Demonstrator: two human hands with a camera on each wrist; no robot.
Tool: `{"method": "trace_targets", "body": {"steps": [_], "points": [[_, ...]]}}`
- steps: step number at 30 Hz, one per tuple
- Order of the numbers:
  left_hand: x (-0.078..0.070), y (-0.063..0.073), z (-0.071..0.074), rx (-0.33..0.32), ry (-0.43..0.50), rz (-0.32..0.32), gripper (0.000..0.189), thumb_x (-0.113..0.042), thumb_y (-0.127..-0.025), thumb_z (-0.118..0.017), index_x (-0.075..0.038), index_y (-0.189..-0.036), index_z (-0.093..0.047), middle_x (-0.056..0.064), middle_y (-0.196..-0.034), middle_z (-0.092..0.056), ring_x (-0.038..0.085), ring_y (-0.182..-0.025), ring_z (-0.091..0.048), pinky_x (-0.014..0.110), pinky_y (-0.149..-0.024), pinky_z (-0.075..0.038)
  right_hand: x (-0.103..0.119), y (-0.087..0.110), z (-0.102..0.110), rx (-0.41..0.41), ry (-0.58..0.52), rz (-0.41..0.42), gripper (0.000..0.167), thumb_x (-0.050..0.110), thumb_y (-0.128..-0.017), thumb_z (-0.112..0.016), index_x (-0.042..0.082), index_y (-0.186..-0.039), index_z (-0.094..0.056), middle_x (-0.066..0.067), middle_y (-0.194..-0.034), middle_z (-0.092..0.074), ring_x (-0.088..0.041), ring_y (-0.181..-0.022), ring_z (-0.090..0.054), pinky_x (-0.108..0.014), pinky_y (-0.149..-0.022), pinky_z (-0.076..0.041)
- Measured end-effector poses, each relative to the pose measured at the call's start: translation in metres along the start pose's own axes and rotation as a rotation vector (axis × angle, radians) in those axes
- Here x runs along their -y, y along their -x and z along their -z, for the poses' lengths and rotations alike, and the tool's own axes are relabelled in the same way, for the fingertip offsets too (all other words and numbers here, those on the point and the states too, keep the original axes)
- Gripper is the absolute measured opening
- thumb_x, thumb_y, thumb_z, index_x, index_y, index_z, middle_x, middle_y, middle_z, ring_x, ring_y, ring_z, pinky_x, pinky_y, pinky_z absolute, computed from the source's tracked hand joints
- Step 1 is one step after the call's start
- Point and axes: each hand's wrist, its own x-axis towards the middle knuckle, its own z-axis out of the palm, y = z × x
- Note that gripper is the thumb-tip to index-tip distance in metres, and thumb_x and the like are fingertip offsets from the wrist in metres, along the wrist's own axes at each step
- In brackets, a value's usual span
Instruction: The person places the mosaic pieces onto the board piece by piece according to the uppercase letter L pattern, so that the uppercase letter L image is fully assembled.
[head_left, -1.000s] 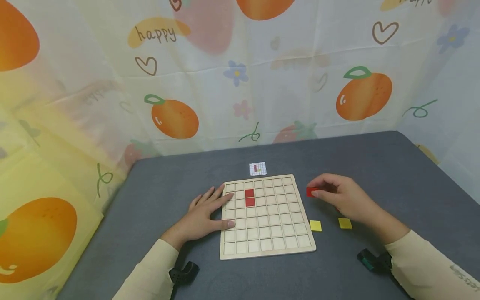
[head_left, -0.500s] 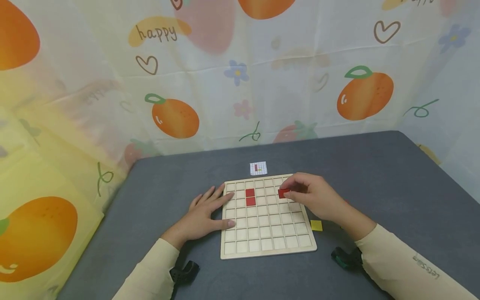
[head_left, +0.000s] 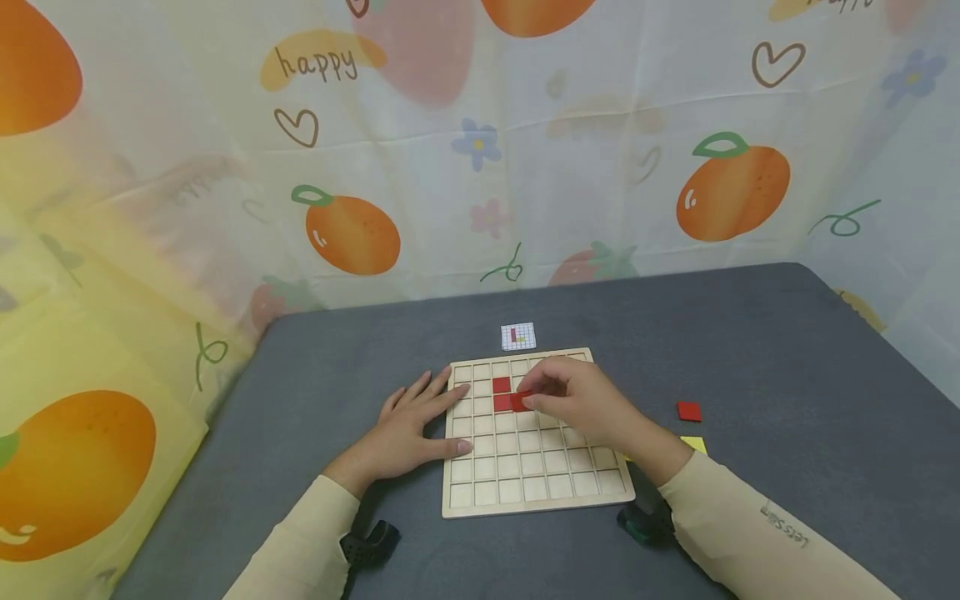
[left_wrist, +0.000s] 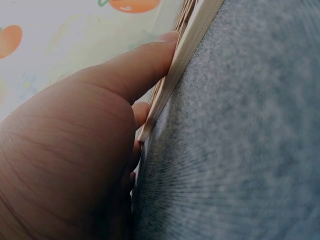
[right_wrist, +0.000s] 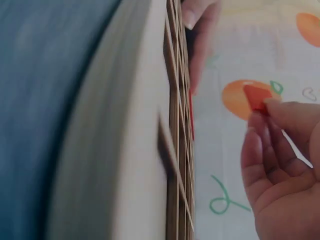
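Observation:
A wooden grid board (head_left: 529,463) lies on the dark table, with one red square tile (head_left: 501,385) in a cell and a second red tile (head_left: 502,403) in the cell just below it. My right hand (head_left: 588,404) pinches another red tile (head_left: 520,402) between thumb and fingertips; in the head view it overlaps the lower tile's right edge. From the right wrist, the held tile (right_wrist: 257,96) shows tilted and raised off the board. My left hand (head_left: 408,433) rests with fingers spread on the board's left edge. In the left wrist view its thumb (left_wrist: 150,62) lies over the board's rim.
A loose red tile (head_left: 689,412) lies right of the board. Below it is a yellow tile (head_left: 695,443), partly covered by the right forearm. Another yellow piece (head_left: 628,457) peeks out at the board's right edge. A small printed grid card (head_left: 518,337) lies behind the board.
My right hand has carried the red tile leftward from the table's right side to over the board, near the two placed tiles. A loose red tile has come into view. The left hand stays put.

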Motion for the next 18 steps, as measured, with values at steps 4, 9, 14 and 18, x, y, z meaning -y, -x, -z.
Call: {"method": "trace_targets", "body": {"steps": [4,9,14,18], "points": [[-0.001,0.000,0.000,-0.001,-0.003,-0.002,0.094,-0.070,-0.094,-0.074,-0.031,-0.172,-0.040,-0.002,-0.181,-0.013,0.034,-0.166,-0.002,0.068,-0.123,0.003,-0.001,-0.004,-0.009,0.007,-0.006,-0.016,0.008,0.004,-0.101,-0.078,0.011,-0.102,-0.080,0.001,-0.102,-0.075,-0.018,-0.091,-0.069,-0.035,-0.084,-0.056],[0.000,0.000,0.000,-0.003,-0.005,-0.004,0.093,-0.070,-0.094,-0.074,-0.030,-0.171,-0.040,-0.002,-0.181,-0.013,0.034,-0.166,-0.002,0.068,-0.123,0.003,-0.003,-0.007,-0.017,0.021,0.025,-0.042,0.007,0.003,-0.101,-0.078,0.009,-0.103,-0.080,0.003,-0.100,-0.075,-0.017,-0.091,-0.068,-0.036,-0.084,-0.056],[0.000,0.000,0.000,-0.005,-0.008,-0.004,0.093,-0.070,-0.094,-0.074,-0.030,-0.171,-0.040,-0.002,-0.181,-0.013,0.034,-0.166,-0.002,0.068,-0.124,0.003,-0.008,-0.009,-0.022,0.038,0.089,-0.046,0.007,0.003,-0.100,-0.078,0.010,-0.103,-0.080,0.004,-0.102,-0.075,-0.014,-0.095,-0.068,-0.041,-0.090,-0.055],[0.000,-0.001,-0.001,-0.009,-0.007,-0.005,0.094,-0.071,-0.094,-0.074,-0.030,-0.171,-0.041,-0.002,-0.181,-0.014,0.034,-0.166,-0.003,0.068,-0.124,0.003,-0.009,-0.010,-0.025,0.070,0.135,-0.070,0.009,0.004,-0.101,-0.077,0.012,-0.104,-0.080,0.006,-0.102,-0.075,-0.013,-0.098,-0.067,-0.042,-0.092,-0.055]]}}
